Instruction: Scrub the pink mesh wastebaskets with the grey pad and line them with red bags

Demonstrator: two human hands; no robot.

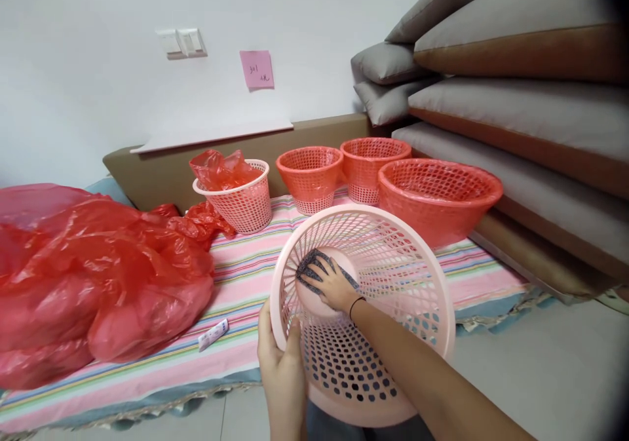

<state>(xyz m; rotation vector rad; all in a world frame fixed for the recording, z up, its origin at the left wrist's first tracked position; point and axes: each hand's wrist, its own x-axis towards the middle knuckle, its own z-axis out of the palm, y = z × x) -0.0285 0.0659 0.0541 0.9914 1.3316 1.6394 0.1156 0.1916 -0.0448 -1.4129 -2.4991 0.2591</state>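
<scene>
A pale pink plastic basket [445,297] with a lattice wall is tipped so that its mouth faces me. My left hand [282,362] grips its rim at the left, thumb inside and fingers outside. Inside, my right hand [329,284] lies with spread fingers on a dark grey cloth [310,261], pressing it against the basket's bottom and lower wall. A black band circles the right wrist.
Three baskets wrapped in red film [309,159] stand behind, beside a pink basket [240,208] holding red plastic. Red bags [122,277] and a small tube [213,335] lie left on a striped cloth [236,310]. Grey-brown cushions [531,107] are stacked right.
</scene>
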